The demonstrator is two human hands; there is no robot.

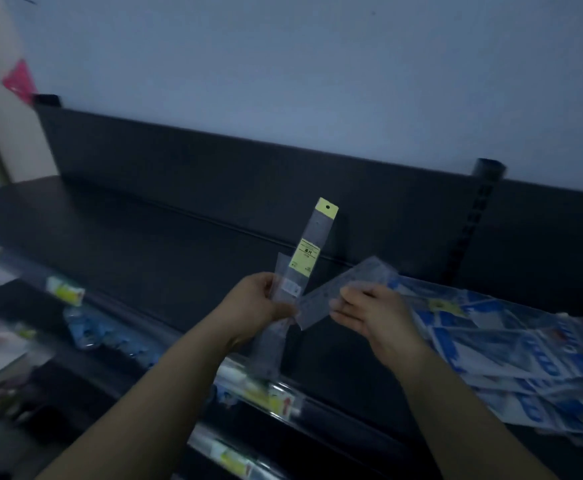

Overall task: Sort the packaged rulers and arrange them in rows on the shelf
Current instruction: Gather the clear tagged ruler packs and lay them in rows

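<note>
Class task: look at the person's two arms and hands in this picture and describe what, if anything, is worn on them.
Both forearms are bare to the frame's edge, with no sleeves in view. The left hand and the right hand wear no gloves, and no watch, bracelet or ring can be made out in the dim, slightly blurred picture.

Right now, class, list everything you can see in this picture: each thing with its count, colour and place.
Ruler with yellow header: one, clear pack, held upright above the shelf.
Second ruler pack: one, clear, tilted, crossing the first.
Pile of packs: count unclear, blue and white, on the shelf at right.
Shelf: one, black, across the middle.
Price tags: several, yellow and white, blurred, along the shelf's front edge.
Upright post: one, black, at the back right.
Pink item: one, on the wall, upper left.
Left hand: holds the yellow-header ruler.
Right hand: holds the tilted pack.
</note>
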